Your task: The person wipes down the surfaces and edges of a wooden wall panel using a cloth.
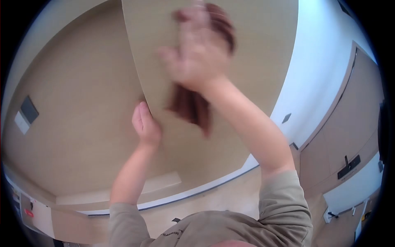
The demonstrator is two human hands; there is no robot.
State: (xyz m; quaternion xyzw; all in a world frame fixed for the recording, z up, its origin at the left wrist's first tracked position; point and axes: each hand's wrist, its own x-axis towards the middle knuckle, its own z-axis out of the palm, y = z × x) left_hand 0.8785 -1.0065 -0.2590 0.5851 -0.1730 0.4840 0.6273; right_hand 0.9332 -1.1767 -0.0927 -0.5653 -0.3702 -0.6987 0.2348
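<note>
A tall beige door panel stands in front of me. My right hand, smeared by motion, is raised against its face with a dark brown cloth. The cloth shows above and below the hand, its lower end hanging loose; how the fingers grip it is blurred. Lower down, my left hand holds the panel's left edge, its fingers together and partly hidden behind that edge.
Left of the panel is a beige recess with a grey and white plate on its surface. To the right are a white wall, a brown door and its black handle. Pale floor lies below.
</note>
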